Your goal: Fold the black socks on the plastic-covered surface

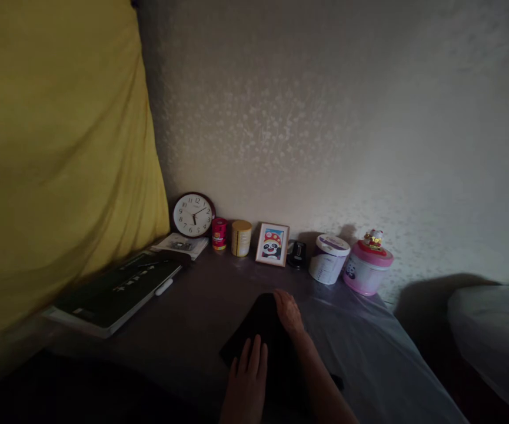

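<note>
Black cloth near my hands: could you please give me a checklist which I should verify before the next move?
1. Right hand at the far end of the black cloth: ok.
2. Left hand pressing on the cloth, not just above it: cannot tell.
3. Panda picture frame upright and apart from the cloth: ok.
4. Pink-lidded tub apart from both hands: ok.
5. Light enough to see the cloth's near edge: not ok, too dark.

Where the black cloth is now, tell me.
The black cloth lies on the table, low and just right of centre in the head view, nearer than the picture frame, under the left hand and right hand.
</note>
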{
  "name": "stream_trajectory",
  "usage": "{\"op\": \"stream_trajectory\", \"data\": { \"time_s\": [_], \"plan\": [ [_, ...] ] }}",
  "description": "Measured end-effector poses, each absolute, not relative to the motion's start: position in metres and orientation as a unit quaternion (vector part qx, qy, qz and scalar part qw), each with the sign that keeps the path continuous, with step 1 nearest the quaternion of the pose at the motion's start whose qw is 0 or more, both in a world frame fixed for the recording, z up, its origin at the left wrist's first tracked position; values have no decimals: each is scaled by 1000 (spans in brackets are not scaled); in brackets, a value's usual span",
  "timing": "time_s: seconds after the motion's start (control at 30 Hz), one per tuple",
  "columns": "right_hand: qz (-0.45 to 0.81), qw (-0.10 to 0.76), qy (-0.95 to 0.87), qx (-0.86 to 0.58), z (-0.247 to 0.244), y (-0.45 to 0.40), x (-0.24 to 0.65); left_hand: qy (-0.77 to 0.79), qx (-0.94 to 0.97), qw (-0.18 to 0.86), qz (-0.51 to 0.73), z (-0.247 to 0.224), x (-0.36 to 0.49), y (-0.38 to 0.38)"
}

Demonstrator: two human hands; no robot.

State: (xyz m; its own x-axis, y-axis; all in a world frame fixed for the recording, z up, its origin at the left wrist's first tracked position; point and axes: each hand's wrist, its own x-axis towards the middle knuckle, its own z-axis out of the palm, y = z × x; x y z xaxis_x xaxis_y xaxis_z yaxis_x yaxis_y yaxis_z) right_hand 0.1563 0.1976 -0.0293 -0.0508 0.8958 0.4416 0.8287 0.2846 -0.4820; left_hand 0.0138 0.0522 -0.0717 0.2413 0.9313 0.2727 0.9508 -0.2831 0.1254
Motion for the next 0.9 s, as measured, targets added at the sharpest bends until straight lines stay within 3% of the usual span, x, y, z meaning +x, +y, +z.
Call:
{"op": "stream_trajectory", "data": {
  "time_s": [0.17, 0.33, 0.53, 0.67, 0.77, 0.9],
  "plan": [
    [21, 418, -697, -582, -38, 158, 175, -593, -789, 38, -156, -72, 11, 53],
    [64, 410, -711, -568, -50, 121, 174, -576, -806, -22, -136, -59, 8, 52],
    [131, 445, -674, -575, -48, 110, 192, -556, -786, -199, -182, -15, -23, 48],
    [216, 508, -556, -622, -32, 112, 213, -497, -709, -388, -315, 23, -53, 46],
    [331, 530, -513, -588, -19, 107, 216, -443, -628, -558, -313, 55, -70, 42],
    [411, 514, -560, -504, -23, 87, 210, -436, -589, -573, -368, 86, -77, 32]
  ]
}}
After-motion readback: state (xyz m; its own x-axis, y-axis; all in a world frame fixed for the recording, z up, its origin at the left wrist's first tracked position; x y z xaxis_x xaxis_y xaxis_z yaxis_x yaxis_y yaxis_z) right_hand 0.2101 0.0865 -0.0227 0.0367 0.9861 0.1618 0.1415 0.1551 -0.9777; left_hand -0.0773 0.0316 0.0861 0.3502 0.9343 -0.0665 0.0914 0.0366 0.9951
